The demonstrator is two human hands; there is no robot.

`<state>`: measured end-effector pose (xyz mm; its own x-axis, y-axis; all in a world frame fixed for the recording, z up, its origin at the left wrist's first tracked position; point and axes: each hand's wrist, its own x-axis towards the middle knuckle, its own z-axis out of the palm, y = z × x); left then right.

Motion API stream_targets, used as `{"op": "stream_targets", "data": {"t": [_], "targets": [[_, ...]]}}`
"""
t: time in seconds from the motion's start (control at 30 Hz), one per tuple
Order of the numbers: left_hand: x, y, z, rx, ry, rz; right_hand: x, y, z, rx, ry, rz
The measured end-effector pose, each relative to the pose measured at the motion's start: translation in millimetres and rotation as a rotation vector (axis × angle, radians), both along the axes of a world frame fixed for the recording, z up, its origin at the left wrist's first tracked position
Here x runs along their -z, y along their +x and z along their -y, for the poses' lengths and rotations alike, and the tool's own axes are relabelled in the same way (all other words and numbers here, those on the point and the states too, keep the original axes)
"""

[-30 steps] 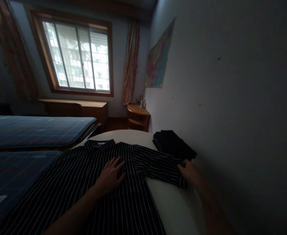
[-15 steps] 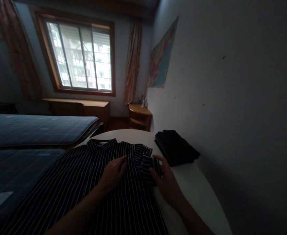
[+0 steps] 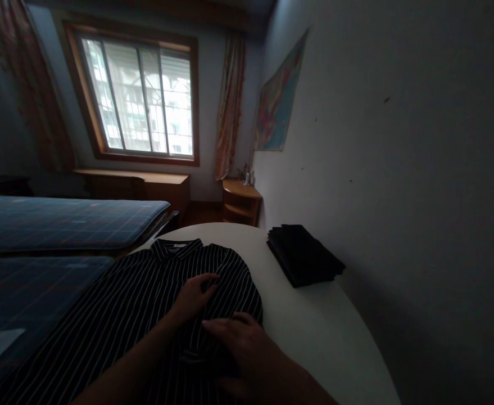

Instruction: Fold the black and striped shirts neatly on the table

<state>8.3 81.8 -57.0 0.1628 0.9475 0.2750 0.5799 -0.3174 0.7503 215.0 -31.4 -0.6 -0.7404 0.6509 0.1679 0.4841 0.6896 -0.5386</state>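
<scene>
Shirt point(image 3: 145, 292) on bench point(image 3: 322, 337), lower end out of view. My left hand point(image 3: 194, 295) lies on it, loosely open; right hand point(image 3: 249, 343) blurred by its sleeve point(image 3: 238, 281), fingers partly lost in shadow, can't tell grip.

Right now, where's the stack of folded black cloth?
In the head view, the stack of folded black cloth lies right of centre on the white table, between the collared striped shirt and the wall.

Bright window point(image 3: 139, 98), colourful wall map point(image 3: 279, 101)
</scene>
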Motion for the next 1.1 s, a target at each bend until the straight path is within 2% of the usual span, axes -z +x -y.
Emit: {"op": "stream_targets", "data": {"t": [0.07,0.17,0.23,0.43,0.5,0.57,0.7,0.77,0.93,1.1], "targets": [[1.7,-3,-4,0.0,-0.008,0.005,-3.9,6,-3,0.09,0.083,0.085],[-0.7,-7,-10,-0.028,-0.018,0.013,-6.9,10,-7,0.174,0.098,0.22],[-4.5,-10,-13,-0.044,-0.029,0.013,-5.3,9,-6,0.122,0.094,0.222],[-15.5,-25,-26,-0.076,-0.078,-0.038,10.7,-9,3,-0.186,0.059,-0.064],[-16.8,-31,-30,-0.107,-0.07,-0.061,12.6,-11,3,-0.226,0.04,-0.082],[-16.2,-36,-32,-0.147,-0.057,-0.094,10.9,-7,-2,-0.114,0.046,-0.07],[-10.6,-39,-30,-0.221,-0.029,-0.187,7.8,13,-23,0.387,0.099,-0.003],[-7.3,-37,-27,-0.233,-0.011,-0.238,11.9,23,-36,0.542,0.113,0.044],[0.2,-29,-19,-0.189,0.053,-0.347,28.9,33,-57,0.651,0.118,0.083],[7.3,-21,-17,-0.113,0.116,-0.443,28.3,39,-64,0.701,0.085,0.139]]}}
